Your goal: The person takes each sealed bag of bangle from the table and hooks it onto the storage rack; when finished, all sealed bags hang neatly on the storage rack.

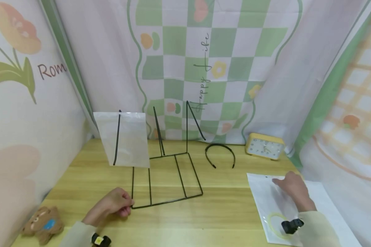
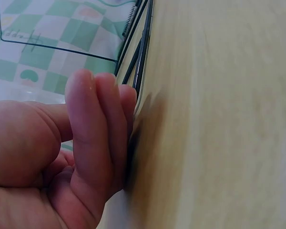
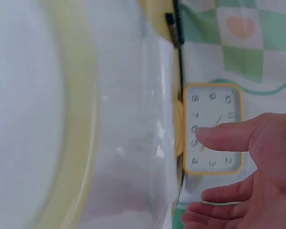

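A black wire rack (image 1: 180, 176) stands on the table with several upright prongs. One white plastic bag (image 1: 131, 140) hangs on its left prong. My left hand (image 1: 115, 202) pinches the rack's front left corner, its fingers curled together low by the tabletop in the left wrist view. Over at the right, my right hand (image 1: 293, 188) is held above another flat white plastic bag (image 1: 258, 199), thumb spread away from the loosely extended fingers. A pale yellow ring (image 3: 81, 95) shows on that bag, partly covered by the wrist in the head view.
A black headband (image 1: 220, 144) lies right of the rack. Behind the right bag stands a yellow alarm clock (image 1: 264, 146). A brown bear plush (image 1: 43, 224) sits at the front left. Patterned curtains (image 1: 198, 68) enclose the table (image 1: 225, 212) at the back and sides.
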A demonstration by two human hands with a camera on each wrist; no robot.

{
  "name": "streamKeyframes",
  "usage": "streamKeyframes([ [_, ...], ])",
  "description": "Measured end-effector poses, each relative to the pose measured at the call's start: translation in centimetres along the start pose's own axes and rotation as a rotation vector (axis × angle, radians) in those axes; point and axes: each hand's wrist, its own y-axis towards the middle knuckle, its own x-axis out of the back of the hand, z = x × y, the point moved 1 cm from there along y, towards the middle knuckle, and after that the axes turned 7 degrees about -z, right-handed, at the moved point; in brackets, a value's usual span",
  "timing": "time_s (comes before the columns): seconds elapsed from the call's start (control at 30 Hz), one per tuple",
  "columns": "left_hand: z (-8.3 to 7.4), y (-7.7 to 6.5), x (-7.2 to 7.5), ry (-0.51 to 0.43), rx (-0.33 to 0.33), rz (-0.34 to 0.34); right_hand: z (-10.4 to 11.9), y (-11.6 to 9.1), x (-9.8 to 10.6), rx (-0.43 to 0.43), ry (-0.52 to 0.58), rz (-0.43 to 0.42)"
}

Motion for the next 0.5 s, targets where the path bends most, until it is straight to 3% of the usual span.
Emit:
streamKeyframes([
  [0.17, 0.0, 0.1, 0.1, 0.009, -0.011, 0.01, -1.4, 0.0, 0.2, -0.016, -0.022, -0.007],
  [0.5, -0.1, -0.1, 0.1, 0.0, -0.002, 0.01, -1.8, 0.4, 0.1, -0.036, -0.094, 0.117],
])
